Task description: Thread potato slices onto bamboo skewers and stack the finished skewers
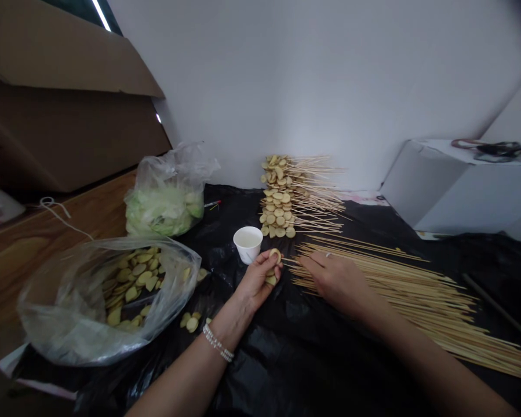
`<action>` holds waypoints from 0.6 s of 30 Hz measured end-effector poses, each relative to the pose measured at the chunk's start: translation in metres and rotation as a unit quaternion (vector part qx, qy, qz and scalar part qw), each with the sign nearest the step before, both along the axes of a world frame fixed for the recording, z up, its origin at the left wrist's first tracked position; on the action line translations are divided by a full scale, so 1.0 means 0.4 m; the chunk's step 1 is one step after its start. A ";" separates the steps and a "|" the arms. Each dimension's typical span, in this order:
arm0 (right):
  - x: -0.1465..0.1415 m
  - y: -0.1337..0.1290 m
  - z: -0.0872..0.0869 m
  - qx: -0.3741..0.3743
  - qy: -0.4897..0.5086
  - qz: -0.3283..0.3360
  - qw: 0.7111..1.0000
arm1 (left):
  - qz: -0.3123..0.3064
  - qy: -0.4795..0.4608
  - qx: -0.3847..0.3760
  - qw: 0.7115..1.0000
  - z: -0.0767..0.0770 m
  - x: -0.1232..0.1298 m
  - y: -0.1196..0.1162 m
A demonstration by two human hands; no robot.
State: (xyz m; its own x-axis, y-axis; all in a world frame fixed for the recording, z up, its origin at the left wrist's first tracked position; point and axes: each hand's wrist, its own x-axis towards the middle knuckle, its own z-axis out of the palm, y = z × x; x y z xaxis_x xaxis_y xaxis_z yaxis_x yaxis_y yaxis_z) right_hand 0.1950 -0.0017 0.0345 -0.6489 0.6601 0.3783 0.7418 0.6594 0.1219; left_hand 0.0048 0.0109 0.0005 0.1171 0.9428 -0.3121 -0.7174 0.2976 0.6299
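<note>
Between the thumb and fingers of my left hand (260,277) are a few potato slices (275,255), one upright at the fingertips. My right hand (334,281) pinches a thin wooden skewer (290,260), whose left end reaches toward those slices; whether it has pierced them I cannot tell. Under and beyond my right hand lies a wide spread of loose skewers (416,307). Just behind my left hand stands a white paper cup (248,244). Farther back, filled skewers of potato slices (278,208) are piled in rows, sticks pointing right.
At left, an open plastic bag (164,324) holds many potato slices, with several loose slices (191,321) beside it. Behind it stands a bag of pale green vegetable pieces (164,208). A pen (212,203) lies on the black plastic sheet (286,359). A white box (438,191) is at right.
</note>
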 end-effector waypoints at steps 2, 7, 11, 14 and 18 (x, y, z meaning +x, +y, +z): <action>-0.006 -0.003 0.000 -0.023 -0.001 -0.015 1.000 | 0.013 0.026 0.013 0.999 -0.006 0.004 0.000; -0.025 -0.018 0.006 -0.080 -0.003 -0.059 0.995 | 0.042 0.072 0.034 0.996 -0.016 0.012 -0.001; -0.042 -0.033 0.011 -0.113 0.001 -0.081 0.990 | 0.057 0.092 0.039 0.993 -0.017 0.017 -0.005; -0.049 -0.035 0.004 -0.129 0.009 -0.096 0.987 | 0.059 0.105 0.041 0.992 -0.017 0.019 -0.008; -0.048 -0.025 -0.010 -0.144 0.031 -0.086 0.985 | 0.056 0.102 0.032 0.993 -0.018 0.017 -0.005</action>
State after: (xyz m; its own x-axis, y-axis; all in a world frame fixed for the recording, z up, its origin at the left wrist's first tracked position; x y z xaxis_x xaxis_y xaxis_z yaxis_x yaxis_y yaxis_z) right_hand 0.1756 -0.0117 0.0303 -0.5003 0.8438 0.1942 0.8453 0.5246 -0.1017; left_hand 0.0118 0.0090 -0.0066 -0.0497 0.9650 -0.2575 -0.5985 0.1776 0.7812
